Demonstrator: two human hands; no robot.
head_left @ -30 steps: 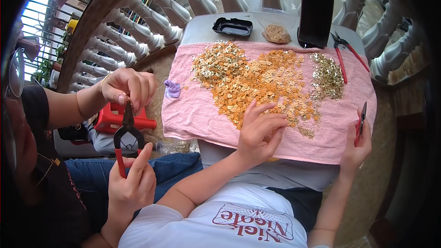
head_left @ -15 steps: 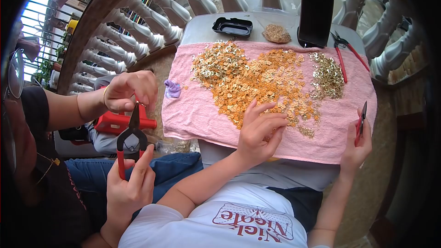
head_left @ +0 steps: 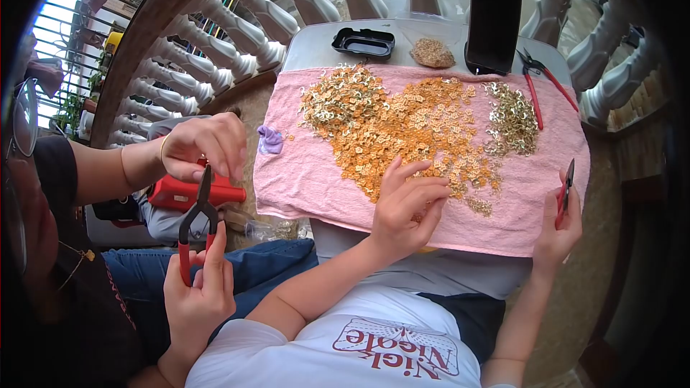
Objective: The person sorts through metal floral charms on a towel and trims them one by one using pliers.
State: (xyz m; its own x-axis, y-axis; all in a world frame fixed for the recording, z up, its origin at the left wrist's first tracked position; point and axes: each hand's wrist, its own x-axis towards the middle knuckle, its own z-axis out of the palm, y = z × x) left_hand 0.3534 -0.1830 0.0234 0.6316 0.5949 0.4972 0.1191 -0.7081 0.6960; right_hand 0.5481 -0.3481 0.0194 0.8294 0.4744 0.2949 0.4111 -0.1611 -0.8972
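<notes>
Right now the left hand [head_left: 408, 208] is over the near edge of a broad heap of gold-coloured links [head_left: 381, 136], its fingers loosely bent; whether a small piece is pinched between thumb and fingertips I cannot tell. The right hand [head_left: 553, 246], at the towel's near right corner, is closed around small red-handled pliers [head_left: 560, 211], their dark tips pointing up and away. The heap lies on a pink towel [head_left: 521, 219] spread over a pale desk [head_left: 309, 47], with a smaller heap of pale gold pieces [head_left: 512, 121] beside it on the right. Along the far side are a black plastic tray [head_left: 363, 43], a clear bag of tiny golden bits [head_left: 433, 52], an upright dark-screened phone [head_left: 494, 21] and a second pair of red-handled pliers [head_left: 534, 93] lying with handles spread. A crumpled purple scrap [head_left: 270, 139] rests near the left edge of the towel. To the left sits a co-worker, one hand [head_left: 198, 305] gripping black pliers with red handles [head_left: 185, 262], the other hand [head_left: 205, 145] raised at their tips, a red object [head_left: 190, 192] behind
</notes>
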